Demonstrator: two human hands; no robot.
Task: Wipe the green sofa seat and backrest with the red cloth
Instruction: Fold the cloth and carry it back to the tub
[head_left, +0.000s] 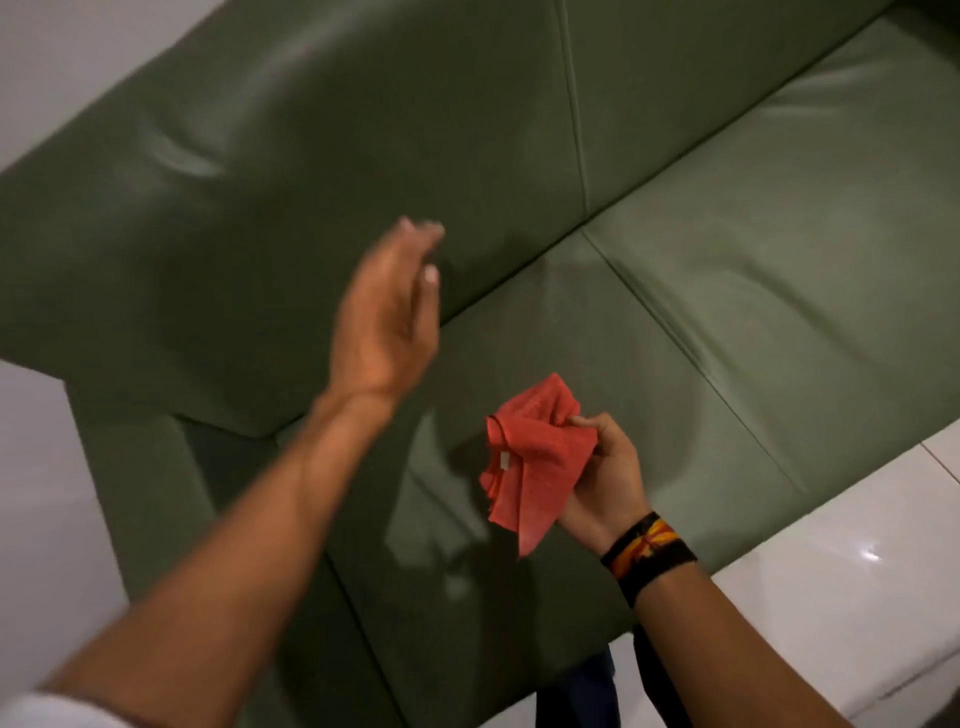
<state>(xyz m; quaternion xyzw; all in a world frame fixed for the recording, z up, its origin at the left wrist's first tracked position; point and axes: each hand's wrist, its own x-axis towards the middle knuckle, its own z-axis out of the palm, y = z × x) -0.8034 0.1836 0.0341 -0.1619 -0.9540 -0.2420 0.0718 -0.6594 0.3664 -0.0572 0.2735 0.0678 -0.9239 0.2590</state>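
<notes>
The green leather sofa fills most of the head view, its seat (727, 332) running to the upper right and its backrest (322, 130) across the top left. The crumpled red cloth (530, 462), with a small white tag, hangs above the left seat cushion. My right hand (605, 478) is shut on the cloth at its right edge. My left hand (389, 312) hovers blurred above the line where seat meets backrest, fingers apart, holding nothing.
The sofa's left armrest (150, 493) lies under my left forearm. White glossy floor tiles (831, 597) show at the lower right, and a pale wall (62, 57) at the upper left. A dark woven band (647, 556) circles my right wrist.
</notes>
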